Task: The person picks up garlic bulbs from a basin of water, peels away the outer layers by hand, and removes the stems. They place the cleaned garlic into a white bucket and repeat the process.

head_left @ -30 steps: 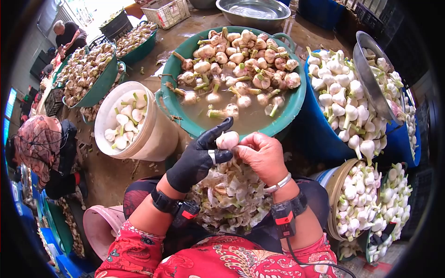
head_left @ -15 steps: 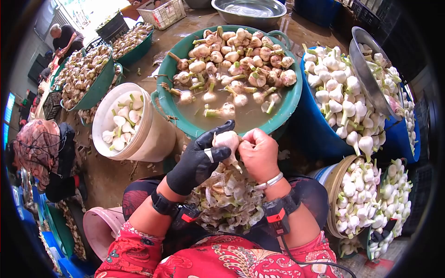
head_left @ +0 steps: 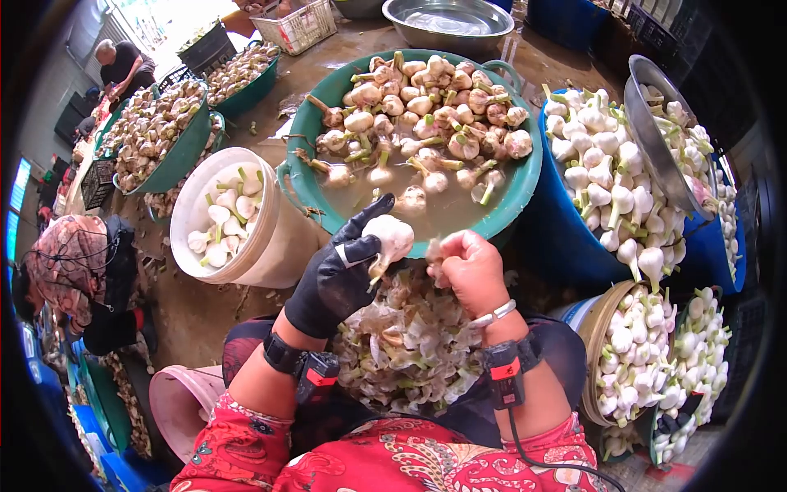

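Observation:
A garlic bulb (head_left: pixel 391 236), mostly white, is held in my left hand (head_left: pixel 340 275), which wears a black glove; its stem end points down. To its right, apart from the bulb, my bare right hand (head_left: pixel 470 271) pinches a piece of garlic skin (head_left: pixel 437 254) between thumb and fingers. Under both hands lies a heap of peeled garlic skins (head_left: pixel 410 344) between the knees. Just beyond them stands a green tub (head_left: pixel 525 193) of murky water, with unpeeled garlic bulbs (head_left: pixel 426 90) piled at its far side.
On the left, a white bucket (head_left: pixel 291 238) contains peeled bulbs. A blue tub (head_left: pixel 566 238) and a tan-rimmed bucket (head_left: pixel 594 344) full of white garlic stand at right. A metal basin (head_left: pixel 447 25) sits behind. Two people (head_left: pixel 127 70) work at left, one bending close by.
My right hand has pulled away from the bulb to the right with skin in its fingers. The bulb now looks whiter, and the view has shifted slightly.

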The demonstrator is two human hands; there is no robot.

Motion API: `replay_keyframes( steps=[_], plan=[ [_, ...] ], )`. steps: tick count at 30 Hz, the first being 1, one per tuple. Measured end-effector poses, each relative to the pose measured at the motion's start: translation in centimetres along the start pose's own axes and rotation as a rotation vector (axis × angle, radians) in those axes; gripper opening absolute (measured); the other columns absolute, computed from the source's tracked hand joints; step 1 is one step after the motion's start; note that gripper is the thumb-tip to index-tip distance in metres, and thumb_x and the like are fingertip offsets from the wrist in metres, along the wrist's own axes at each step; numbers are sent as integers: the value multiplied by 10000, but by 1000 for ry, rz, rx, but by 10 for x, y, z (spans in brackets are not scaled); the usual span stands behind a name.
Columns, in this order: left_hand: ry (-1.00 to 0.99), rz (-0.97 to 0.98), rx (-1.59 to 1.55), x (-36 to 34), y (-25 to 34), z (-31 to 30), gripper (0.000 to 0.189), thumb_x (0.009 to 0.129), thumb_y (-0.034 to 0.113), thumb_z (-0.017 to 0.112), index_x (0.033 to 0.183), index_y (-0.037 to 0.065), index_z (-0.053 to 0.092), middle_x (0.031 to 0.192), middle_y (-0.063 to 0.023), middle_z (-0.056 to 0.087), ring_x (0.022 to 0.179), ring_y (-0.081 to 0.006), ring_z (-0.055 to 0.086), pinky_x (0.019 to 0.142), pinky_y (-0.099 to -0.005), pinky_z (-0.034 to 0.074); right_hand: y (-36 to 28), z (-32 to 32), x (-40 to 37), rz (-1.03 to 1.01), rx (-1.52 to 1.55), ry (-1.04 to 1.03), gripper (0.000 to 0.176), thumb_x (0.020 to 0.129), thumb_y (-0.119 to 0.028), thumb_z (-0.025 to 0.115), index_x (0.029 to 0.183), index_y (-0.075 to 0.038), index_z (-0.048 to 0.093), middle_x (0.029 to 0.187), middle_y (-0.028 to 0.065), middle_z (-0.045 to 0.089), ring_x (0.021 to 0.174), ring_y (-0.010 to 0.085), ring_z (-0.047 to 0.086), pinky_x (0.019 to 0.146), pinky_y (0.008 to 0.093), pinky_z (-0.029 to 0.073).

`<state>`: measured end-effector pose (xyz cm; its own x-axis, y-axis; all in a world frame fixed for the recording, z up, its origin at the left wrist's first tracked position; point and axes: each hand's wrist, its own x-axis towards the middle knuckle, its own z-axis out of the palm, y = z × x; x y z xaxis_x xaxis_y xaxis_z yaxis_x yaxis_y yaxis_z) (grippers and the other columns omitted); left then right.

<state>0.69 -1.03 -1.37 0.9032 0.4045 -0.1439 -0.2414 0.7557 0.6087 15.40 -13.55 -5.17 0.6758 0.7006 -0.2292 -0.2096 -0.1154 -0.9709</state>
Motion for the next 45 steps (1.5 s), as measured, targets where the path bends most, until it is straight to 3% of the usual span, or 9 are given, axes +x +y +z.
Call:
replay_keyframes(
  steps=[5, 19, 21, 31, 34, 36, 40, 42, 45],
  plan=[
    [-9, 9, 130, 1, -2, 0, 607, 810, 30, 571, 1385, 19, 377, 1195, -102, 573, 1095, -175, 537, 940, -274, 416, -22, -4, -11, -21, -26, -302, 46, 819, -47, 625, 829, -8, 646, 705, 19, 630, 607, 65, 553, 573, 216, 451],
    [98, -65, 125, 8, -17, 1, 442, 874, 34, 574, 1303, 2, 473, 1147, -60, 570, 1042, -133, 546, 902, -259, 440, -10, 1, -12, -126, -66, -120, 81, 773, -29, 612, 708, -9, 567, 638, -15, 572, 570, 53, 498, 550, 236, 449],
    [-174, 306, 1016, 13, -22, -13, 450, 886, 54, 561, 1319, 4, 449, 1144, -55, 558, 1009, -132, 548, 882, -246, 435, -13, 0, -12, -335, -338, -2, 68, 754, -39, 628, 774, -13, 568, 640, -15, 570, 573, 59, 497, 550, 239, 445],
    [87, -103, 219, 4, -19, 6, 486, 879, 68, 562, 1344, 22, 429, 1168, -61, 569, 979, -154, 560, 853, -265, 441, -33, 4, -15, 13, 238, -168, 48, 835, 20, 588, 851, -22, 572, 707, 20, 610, 598, 67, 563, 529, 194, 453],
    [-13, -171, 50, 2, -16, -1, 504, 871, 135, 621, 1327, 10, 446, 1125, -64, 578, 969, -132, 569, 790, -275, 485, -11, -6, -1, -295, -133, 69, 72, 771, 44, 575, 774, -28, 576, 665, -13, 585, 571, 39, 499, 541, 207, 438],
    [-166, 337, 1023, -4, -19, -10, 505, 855, 52, 634, 1322, 3, 447, 1111, -54, 582, 969, -125, 567, 783, -280, 488, -10, -14, 4, -202, -187, 81, 83, 745, 29, 533, 733, -22, 597, 614, 9, 571, 590, 53, 502, 564, 233, 448],
    [-146, 425, 924, 2, -15, -15, 448, 848, -46, 561, 1288, -7, 483, 1186, -82, 573, 1059, -168, 561, 938, -280, 424, -17, -13, -14, -84, -687, -564, 186, 749, -28, 512, 851, 3, 664, 741, 106, 664, 728, 168, 629, 717, 293, 501],
    [-41, 113, 140, 2, 8, -8, 493, 881, 105, 544, 1339, -7, 402, 1136, -98, 572, 1015, -194, 566, 899, -283, 443, -9, -13, -11, -169, -820, -593, 163, 750, -39, 537, 845, -7, 666, 732, 92, 654, 696, 154, 613, 681, 286, 500],
    [384, 511, 1041, -26, 82, -25, 467, 829, 27, 543, 1291, 9, 483, 1190, -92, 562, 1041, -171, 551, 912, -282, 442, -26, -12, -15, -58, -498, -404, 76, 743, -70, 627, 790, -15, 650, 672, 57, 615, 621, 120, 567, 596, 275, 482]
  ],
)
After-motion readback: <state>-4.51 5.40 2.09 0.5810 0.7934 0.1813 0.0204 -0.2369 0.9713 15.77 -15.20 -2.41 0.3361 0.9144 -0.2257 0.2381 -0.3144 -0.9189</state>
